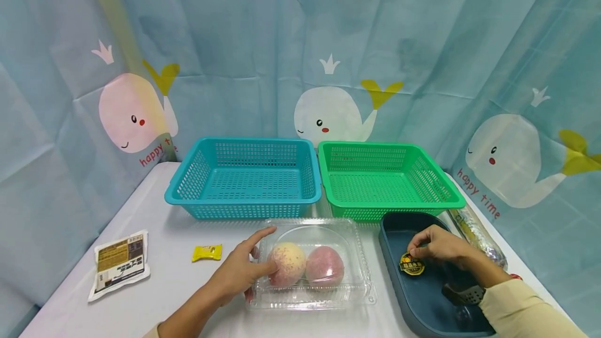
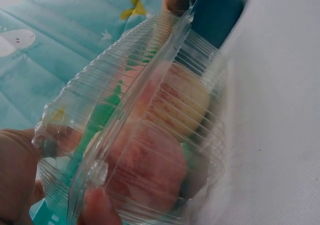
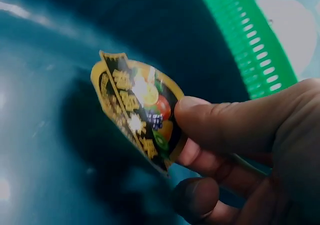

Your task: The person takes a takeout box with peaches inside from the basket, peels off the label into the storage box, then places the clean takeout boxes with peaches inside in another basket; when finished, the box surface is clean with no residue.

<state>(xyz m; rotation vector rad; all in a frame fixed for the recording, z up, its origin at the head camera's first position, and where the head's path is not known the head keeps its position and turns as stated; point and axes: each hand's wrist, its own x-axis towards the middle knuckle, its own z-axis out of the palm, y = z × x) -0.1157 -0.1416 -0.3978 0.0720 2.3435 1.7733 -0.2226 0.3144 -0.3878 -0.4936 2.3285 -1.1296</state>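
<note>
A clear plastic clamshell box lies closed on the table, with two peaches inside: a yellow-and-pink peach on the left and a pink peach beside it. My left hand grips the box's left side, thumb over the lid and fingers along the edge. To the right, my right hand pinches a black-and-gold fruit sticker between thumb and fingers, above the floor of a dark blue basin. Fruit pictures and gold characters show on the sticker. A dark slotted object lies in the basin, partly hidden by my right forearm.
Behind the box stand a teal basket and a green basket, side by side. A small yellow packet and a white-and-brown pouch lie on the left. A long shiny wrapped item lies beyond the basin.
</note>
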